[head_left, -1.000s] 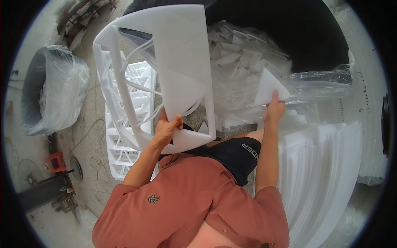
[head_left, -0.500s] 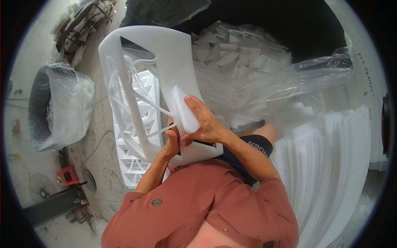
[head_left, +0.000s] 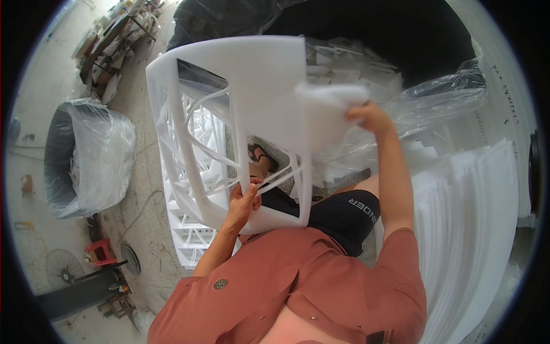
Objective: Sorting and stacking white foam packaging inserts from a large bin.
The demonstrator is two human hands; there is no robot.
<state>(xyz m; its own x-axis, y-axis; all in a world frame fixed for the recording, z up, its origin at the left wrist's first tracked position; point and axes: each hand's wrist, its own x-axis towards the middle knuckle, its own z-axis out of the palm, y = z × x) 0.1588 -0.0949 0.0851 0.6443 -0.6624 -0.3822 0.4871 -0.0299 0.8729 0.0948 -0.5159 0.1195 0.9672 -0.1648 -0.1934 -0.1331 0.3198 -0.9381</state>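
Observation:
A large white foam frame (head_left: 269, 92), cut through with slanted openings and thin ribs, stands over my lap. My left hand (head_left: 243, 207) is closed round its lower bar. Off to the right, my right hand (head_left: 371, 117) pinches the edge of a pale foam offcut (head_left: 333, 109), which is smeared by motion. The offcut's left side meets or overlaps the frame's right edge in view; whether they touch I cannot tell. Through the lower opening show my dark shorts (head_left: 346, 221) and a sandalled foot (head_left: 259, 156).
Behind the frame lies a stack of similar cut foam frames (head_left: 192, 235). A black bag (head_left: 441, 34) at the far right holds many foam offcuts (head_left: 366, 66). Foam sheets (head_left: 458, 229) stand at the right. Farther left are a plastic-lined bin (head_left: 109, 155), a red stool (head_left: 102, 252) and a fan (head_left: 64, 269).
My right hand has swung up and right, away from the frame, taking the foam offcut with it. The frame has turned and moved slightly right. My left hand now grips its lower bar.

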